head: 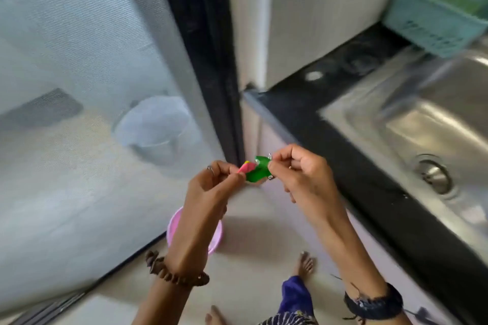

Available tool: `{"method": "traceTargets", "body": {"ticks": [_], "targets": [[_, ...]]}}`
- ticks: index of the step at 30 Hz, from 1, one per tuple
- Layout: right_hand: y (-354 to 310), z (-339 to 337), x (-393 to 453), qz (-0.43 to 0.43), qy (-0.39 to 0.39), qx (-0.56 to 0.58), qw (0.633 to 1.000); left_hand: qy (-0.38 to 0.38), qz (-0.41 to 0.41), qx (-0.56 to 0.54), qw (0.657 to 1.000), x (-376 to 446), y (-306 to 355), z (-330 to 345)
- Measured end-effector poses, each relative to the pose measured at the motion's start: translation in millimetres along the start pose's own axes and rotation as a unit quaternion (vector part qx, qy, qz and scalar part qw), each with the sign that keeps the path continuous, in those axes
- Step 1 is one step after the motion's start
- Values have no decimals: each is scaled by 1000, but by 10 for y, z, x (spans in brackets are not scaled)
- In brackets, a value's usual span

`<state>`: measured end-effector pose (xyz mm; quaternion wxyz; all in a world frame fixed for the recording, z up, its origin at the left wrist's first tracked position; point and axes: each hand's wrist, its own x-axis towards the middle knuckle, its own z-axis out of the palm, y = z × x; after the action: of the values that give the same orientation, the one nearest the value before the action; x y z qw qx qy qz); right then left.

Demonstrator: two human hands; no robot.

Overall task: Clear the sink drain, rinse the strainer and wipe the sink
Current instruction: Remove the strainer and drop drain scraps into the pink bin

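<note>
A large mesh screen door (87,82) in a dark frame (208,60) fills the left of the view, and a pale bucket (155,129) is seen dimly through it on the far side. To the right, a black stone bench (303,97) carries a stainless steel sink (396,124), whose drain (434,175) is seen with its metal strainer seated in it; whether it is clogged cannot be told. A teal plastic basket (435,8) stands at the back corner of the sink. The floor (253,232) is pale tile, and a pink tub (174,227) stands on it just beside the screen door, partly hidden by the left forearm.

Both hands are held away from the sink and out over the floor, above and a little beyond the pink tub. This is judged to be a way of keeping scraps from falling back into the basin, with the tub perhaps serving as a waste bin. A small green wrapper (257,171) is pinched by the fingers of the right hand (298,171), and a pink and yellow scrap (247,166) touching it is pinched by the fingers of the left hand (214,182). The remaining fingers of each hand are curled in. The two pieces appear to be held at opposite ends so that they can be pulled apart or unfolded. The rinsing and wiping are judged not yet begun, since no cloth is seen.
</note>
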<state>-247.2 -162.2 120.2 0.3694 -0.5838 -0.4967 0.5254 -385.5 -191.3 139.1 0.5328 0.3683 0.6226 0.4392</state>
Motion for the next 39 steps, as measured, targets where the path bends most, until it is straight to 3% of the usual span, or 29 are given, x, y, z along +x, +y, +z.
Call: {"method": "traceTargets", "body": {"ticks": [6,10,17,20,26,31,34,37,39], "targets": [[569,1410,-88,45,-54,-43,997,113,-70,-8,991,-182,-873,-1395],[1154,2050,78,80,-77,-108,988,152,-104,19,983,83,-1617,-1857],[2779,2726,511,165,-91,-225,956,216,-216,41,951,756,-3346,-2081],[3453,2903,684,176,-103,-290,935,242,-248,108,932,1000,-4054,-2069],[4400,3166,1042,158,-159,-372,901,187,-300,212,911,1431,-5068,-1957],[4780,3340,1243,136,-185,-378,897,108,-329,267,900,1695,-5501,-1924],[4798,3323,1265,118,-170,-387,898,104,-336,305,885,1728,-5514,-1964],[4678,3284,1227,148,-161,-360,907,109,-315,287,898,1690,-5331,-1981],[4498,3252,1171,172,-147,-332,916,114,-299,216,922,1651,-5105,-1980]]}}
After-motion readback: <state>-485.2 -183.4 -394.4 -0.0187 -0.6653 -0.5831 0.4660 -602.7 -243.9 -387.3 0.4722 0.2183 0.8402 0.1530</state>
